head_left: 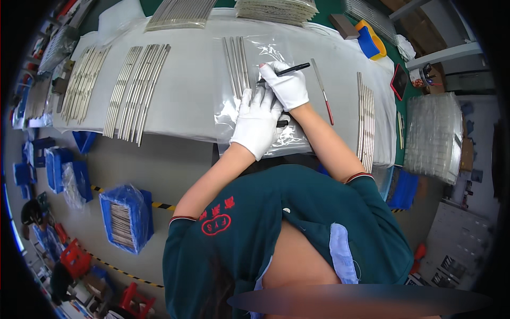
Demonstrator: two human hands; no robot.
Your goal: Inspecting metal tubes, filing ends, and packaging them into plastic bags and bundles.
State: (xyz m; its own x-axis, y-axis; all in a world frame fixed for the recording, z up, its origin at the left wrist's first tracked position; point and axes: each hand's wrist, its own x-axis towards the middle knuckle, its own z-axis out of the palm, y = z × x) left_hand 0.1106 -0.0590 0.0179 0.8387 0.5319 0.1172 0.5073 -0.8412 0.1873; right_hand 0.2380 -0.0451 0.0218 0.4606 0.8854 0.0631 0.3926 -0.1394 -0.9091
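Note:
My right hand (287,87), in a white glove, is closed around a black marker pen (295,69), its tip pointing left and down toward the work surface. My left hand (256,123), gloved too, lies with fingers stretched out over a clear plastic bag (226,114). Its fingertips reach the lower ends of several thin metal rods (236,61) on the bag. A short black piece (282,123) pokes out beside the left palm; whether that hand grips it is hidden. Right of the pen lies a slim tool with a red handle (329,112).
Groups of metal rods (139,87) lie on the white cloth (183,101) at left, and another group (365,122) at right. Bundled rods (180,13) sit at the back. A blue-yellow tape dispenser (370,41) and a red-edged phone (398,82) are far right. Blue crates (141,218) stand below left.

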